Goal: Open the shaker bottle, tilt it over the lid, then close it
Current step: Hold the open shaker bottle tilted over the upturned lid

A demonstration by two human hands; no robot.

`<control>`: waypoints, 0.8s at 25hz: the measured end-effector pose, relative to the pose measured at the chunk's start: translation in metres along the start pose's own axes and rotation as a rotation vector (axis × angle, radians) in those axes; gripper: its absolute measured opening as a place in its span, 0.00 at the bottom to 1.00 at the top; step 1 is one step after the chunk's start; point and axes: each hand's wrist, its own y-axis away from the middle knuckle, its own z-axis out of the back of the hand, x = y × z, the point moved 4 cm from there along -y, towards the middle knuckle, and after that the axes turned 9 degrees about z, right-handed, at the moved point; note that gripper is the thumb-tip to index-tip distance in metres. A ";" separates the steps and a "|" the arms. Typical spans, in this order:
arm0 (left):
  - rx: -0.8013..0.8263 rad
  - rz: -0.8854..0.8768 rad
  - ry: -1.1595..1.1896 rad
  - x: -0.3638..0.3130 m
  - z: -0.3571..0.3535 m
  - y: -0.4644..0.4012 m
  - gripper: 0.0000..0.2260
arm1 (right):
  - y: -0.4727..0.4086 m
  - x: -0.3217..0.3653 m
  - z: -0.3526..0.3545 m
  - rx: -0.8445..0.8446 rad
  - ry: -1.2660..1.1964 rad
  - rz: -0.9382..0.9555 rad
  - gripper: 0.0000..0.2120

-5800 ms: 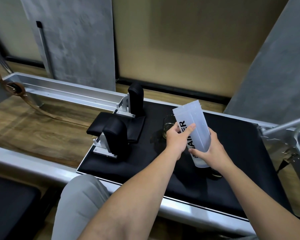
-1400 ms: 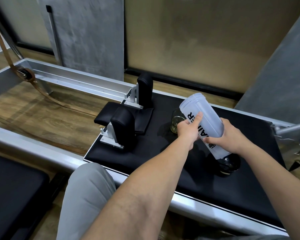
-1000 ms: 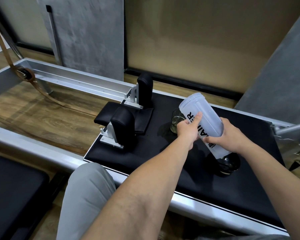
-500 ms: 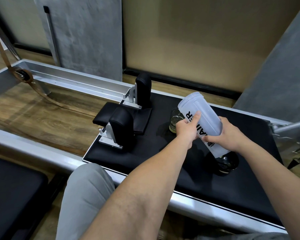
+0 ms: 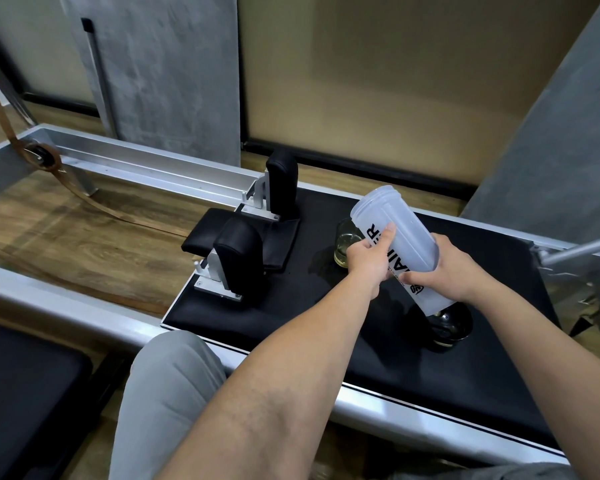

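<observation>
- Gripping the bottle (image 5: 400, 244) from both sides, the two hands hold it tilted above a black pad (image 5: 257, 313).
- The bottle is frosted and translucent, with black lettering down its near side, partly covered by fingers.
- Its wide threaded mouth points up and to the left, uncapped; its narrower base points down and to the right.
- The left hand (image 5: 366, 261) wraps the left flank at mid-body, with the forefinger stretched up along the lettering.
- The right hand (image 5: 445, 271) clasps the lower right part, thumb on the near face and fingers round the back.
- The base hangs directly over the lid (image 5: 449, 329), a dark, glossy, round piece lying on the pad near its right end; whether base and lid touch cannot be told.
- A glass (image 5: 345, 245) with a little yellowish liquid stands on the pad just behind the left hand, partly hidden by it and by the bottle.
- Two black padded blocks (image 5: 238, 252) on metal brackets stand at the pad's left end, one near and one farther back.
- The pad sits in a silver metal frame (image 5: 146, 164) whose rails run off to the left over a wooden floor.
- A brown strap (image 5: 0, 109) loops round a pulley at the frame's far left corner.
- A knee (image 5: 168, 393) in grey cloth shows at the bottom, under the left forearm.
</observation>
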 end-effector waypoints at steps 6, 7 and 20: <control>-0.003 0.002 0.002 -0.003 -0.001 0.007 0.18 | 0.001 0.001 0.003 0.001 0.008 -0.001 0.47; -0.004 0.001 -0.003 -0.003 -0.001 0.007 0.19 | 0.001 0.001 0.003 0.001 0.011 -0.001 0.47; -0.005 -0.005 -0.013 -0.007 -0.002 0.017 0.19 | 0.002 0.003 0.007 -0.002 0.021 -0.004 0.47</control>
